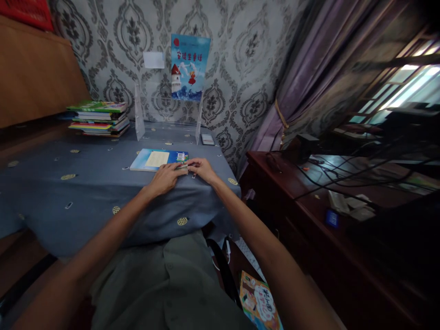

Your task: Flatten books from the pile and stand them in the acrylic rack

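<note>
A book (139, 161) with a blue and white cover and a cream panel lies flat on the cloth-covered table (92, 172). At its near right corner, my left hand (165, 178) and my right hand (202, 168) meet over a small, thin, pale item (182, 167). Fingers of both hands are closed on it, and what it is cannot be made out. The left fingers also rest against the book's near edge. Behind the book, a clear stand (139, 114) holds up a blue picture book (189, 68) and a small white card (153, 60).
Stacked books (99, 120) stand at the back left. A small pile of cards (207, 139) lies by the stand's right foot. To the right, a dark red desk (275, 183) carries cables and papers. Below, an orange book (259, 300) lies beside my lap.
</note>
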Action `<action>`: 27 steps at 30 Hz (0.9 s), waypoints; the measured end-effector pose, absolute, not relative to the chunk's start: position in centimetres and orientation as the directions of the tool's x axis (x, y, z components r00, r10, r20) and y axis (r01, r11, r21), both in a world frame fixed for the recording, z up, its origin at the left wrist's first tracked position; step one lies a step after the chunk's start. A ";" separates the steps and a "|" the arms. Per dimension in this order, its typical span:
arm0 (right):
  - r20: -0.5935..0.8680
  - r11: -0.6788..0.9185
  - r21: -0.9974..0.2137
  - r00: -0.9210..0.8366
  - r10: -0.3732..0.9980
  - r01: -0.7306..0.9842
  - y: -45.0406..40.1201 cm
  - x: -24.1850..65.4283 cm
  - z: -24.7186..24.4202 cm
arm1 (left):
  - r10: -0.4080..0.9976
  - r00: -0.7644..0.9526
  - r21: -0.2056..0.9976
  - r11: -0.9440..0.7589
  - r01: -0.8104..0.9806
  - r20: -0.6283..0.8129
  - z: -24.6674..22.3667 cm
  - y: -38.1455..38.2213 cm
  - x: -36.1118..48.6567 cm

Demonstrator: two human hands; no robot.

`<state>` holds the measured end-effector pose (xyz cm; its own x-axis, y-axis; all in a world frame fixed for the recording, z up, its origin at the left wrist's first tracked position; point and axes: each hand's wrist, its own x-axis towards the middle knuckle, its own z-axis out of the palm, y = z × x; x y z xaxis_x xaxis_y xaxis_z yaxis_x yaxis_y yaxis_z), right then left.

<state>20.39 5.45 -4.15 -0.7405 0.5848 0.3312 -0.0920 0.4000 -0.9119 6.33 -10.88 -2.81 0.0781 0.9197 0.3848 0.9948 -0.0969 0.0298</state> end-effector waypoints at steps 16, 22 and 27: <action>0.326 0.423 -0.903 -0.752 0.572 -0.070 5.3 20.6 -4.1 | 0.892 0.014 0.264 -0.149 0.953 0.453 -1.7 -10.7 5.8; 0.328 0.440 -0.896 -0.757 0.566 -0.059 5.4 20.6 -4.3 | 0.899 -0.027 0.237 -0.086 0.968 0.436 -1.2 -9.1 5.0; 0.349 0.480 -0.876 -0.750 0.561 -0.048 5.4 20.6 -4.4 | 0.902 -0.015 0.211 -0.085 0.974 0.432 -1.3 -8.8 4.6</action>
<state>20.59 5.38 -4.40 -0.7505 0.5614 0.3487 -0.0483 0.4796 -0.8761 4.64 -8.78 -1.28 -0.0153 0.9018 0.4320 0.9737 -0.0847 0.2113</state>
